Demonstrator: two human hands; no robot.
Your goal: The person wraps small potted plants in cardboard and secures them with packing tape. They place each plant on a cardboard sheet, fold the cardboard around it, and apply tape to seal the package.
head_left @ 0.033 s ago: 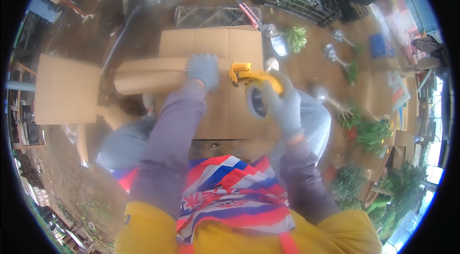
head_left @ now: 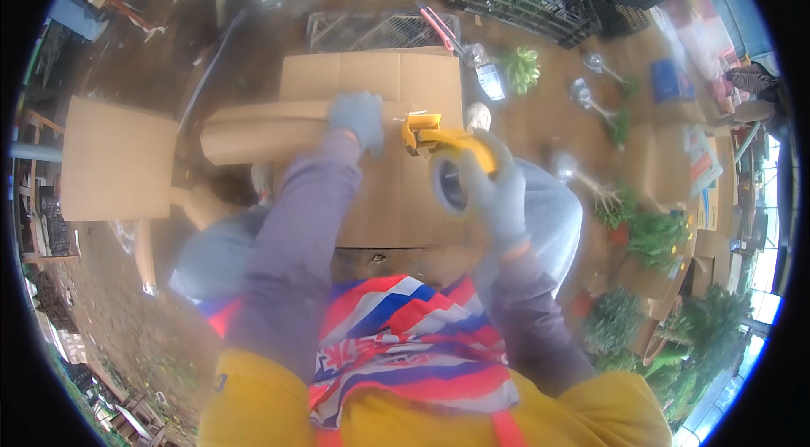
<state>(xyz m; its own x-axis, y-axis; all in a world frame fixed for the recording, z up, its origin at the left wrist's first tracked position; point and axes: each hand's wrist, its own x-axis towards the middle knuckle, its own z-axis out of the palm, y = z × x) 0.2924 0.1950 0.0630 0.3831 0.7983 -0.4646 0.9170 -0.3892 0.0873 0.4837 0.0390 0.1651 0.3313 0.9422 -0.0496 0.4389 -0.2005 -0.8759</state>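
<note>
A brown cardboard box (head_left: 396, 211) lies in front of me between my knees, its flaps spread. My left hand (head_left: 356, 121), in a grey-blue glove, is closed on the box's flap near its middle. A long flap (head_left: 266, 133) sticks out to the left of that hand. My right hand (head_left: 499, 194), also gloved, grips a yellow tape dispenser (head_left: 460, 142) by its handle. The dispenser's head is above the box, just right of my left hand. A tape roll (head_left: 449, 181) sits in it. Some of my fingers are hidden or blurred.
A flat cardboard piece (head_left: 120, 158) is at the left. Beyond the box are a black crate (head_left: 384, 29) and pink-handled loppers (head_left: 437, 27). Stacked black crates (head_left: 523, 4) stand far right. Plants with wrapped roots (head_left: 591, 181) lie on the floor at right, beside leafy plants (head_left: 654, 236).
The box has shifted very slightly toward me. The tape dispenser has moved a little to the left, still in my right hand. My left hand stays on the flap.
</note>
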